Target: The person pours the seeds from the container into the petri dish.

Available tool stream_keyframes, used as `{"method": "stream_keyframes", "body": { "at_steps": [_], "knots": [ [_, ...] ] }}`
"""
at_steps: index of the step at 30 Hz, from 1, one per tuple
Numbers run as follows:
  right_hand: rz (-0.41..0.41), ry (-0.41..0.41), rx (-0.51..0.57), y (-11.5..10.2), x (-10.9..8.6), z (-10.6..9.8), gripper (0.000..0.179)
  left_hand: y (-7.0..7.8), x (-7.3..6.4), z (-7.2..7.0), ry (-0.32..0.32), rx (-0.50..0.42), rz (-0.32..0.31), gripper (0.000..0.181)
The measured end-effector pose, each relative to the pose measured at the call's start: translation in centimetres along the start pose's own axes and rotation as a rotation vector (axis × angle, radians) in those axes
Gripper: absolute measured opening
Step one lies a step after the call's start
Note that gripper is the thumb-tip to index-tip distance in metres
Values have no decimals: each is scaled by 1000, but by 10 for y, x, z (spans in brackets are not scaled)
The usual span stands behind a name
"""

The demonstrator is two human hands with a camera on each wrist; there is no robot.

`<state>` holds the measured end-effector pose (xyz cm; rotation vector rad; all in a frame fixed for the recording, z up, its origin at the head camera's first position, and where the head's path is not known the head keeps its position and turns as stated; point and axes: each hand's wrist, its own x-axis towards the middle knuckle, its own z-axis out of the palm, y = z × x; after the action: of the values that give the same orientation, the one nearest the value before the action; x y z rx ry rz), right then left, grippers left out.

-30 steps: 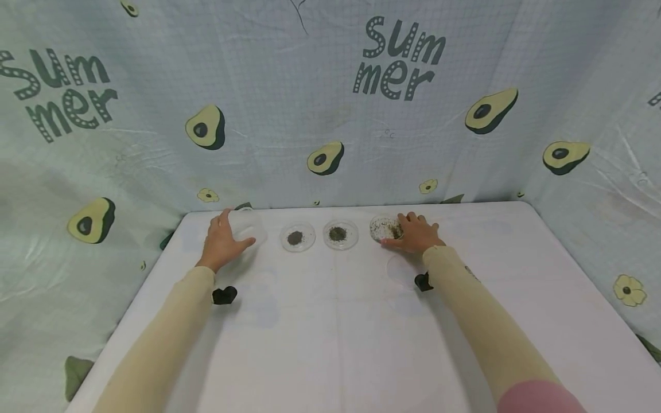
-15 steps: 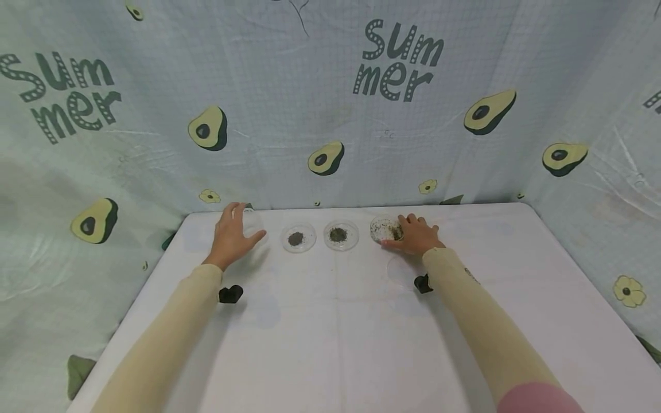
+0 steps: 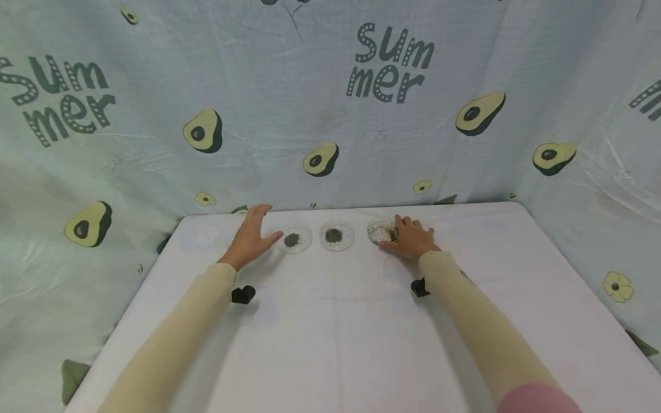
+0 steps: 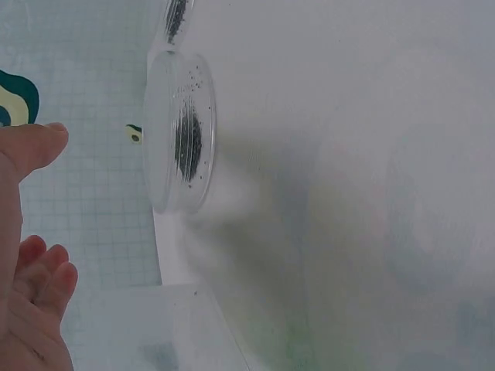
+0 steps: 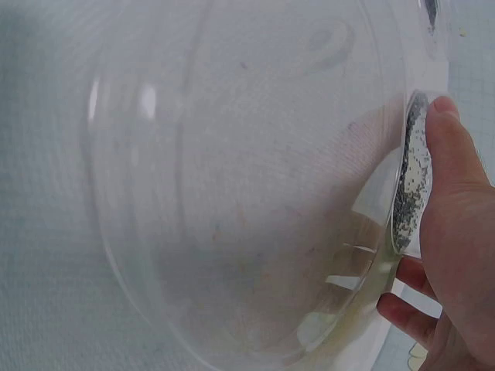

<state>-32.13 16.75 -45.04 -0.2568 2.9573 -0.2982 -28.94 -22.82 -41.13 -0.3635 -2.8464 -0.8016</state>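
Three round clear petri dishes stand in a row near the table's back edge. The left dish (image 3: 296, 238) and the middle dish (image 3: 337, 236) each bear a small dark heap of crumbs. Dark specks are scattered through the right dish (image 3: 381, 230). My left hand (image 3: 251, 236) hovers beside the left dish, thumb and fingers spread, holding nothing; the left wrist view shows a gap between the thumb (image 4: 39, 145) and that dish. My right hand (image 3: 411, 238) grips the right dish by its edge, the thumb on its near side.
A clear round lid or dish (image 3: 397, 271) lies on the white table (image 3: 330, 344) in front of the right dish, and fills much of the right wrist view. Behind the table hangs a cloth (image 3: 258, 115) printed with avocados.
My left hand has moved right, from a faint clear round thing at the left towards the left petri dish. The right hand stays on its dish.
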Motion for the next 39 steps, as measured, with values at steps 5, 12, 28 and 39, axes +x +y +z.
{"method": "stream_keyframes", "body": {
  "at_steps": [5, 12, 28, 39],
  "knots": [
    [7, -2, 6, 0, -1, 3, 99, 7, 3, 10, -52, -44, -6, 71],
    [15, -16, 20, 2, 3, 8, 93, 11, 9, 23, -165, -12, -24, 80],
    [-3, -44, 0, -3, 1, -4, 89, 15, 17, 36, -252, 70, -113, 86],
    [-2, -43, 2, -3, 2, -4, 89, 15, 23, 39, -305, 53, -137, 87]
  ]
}}
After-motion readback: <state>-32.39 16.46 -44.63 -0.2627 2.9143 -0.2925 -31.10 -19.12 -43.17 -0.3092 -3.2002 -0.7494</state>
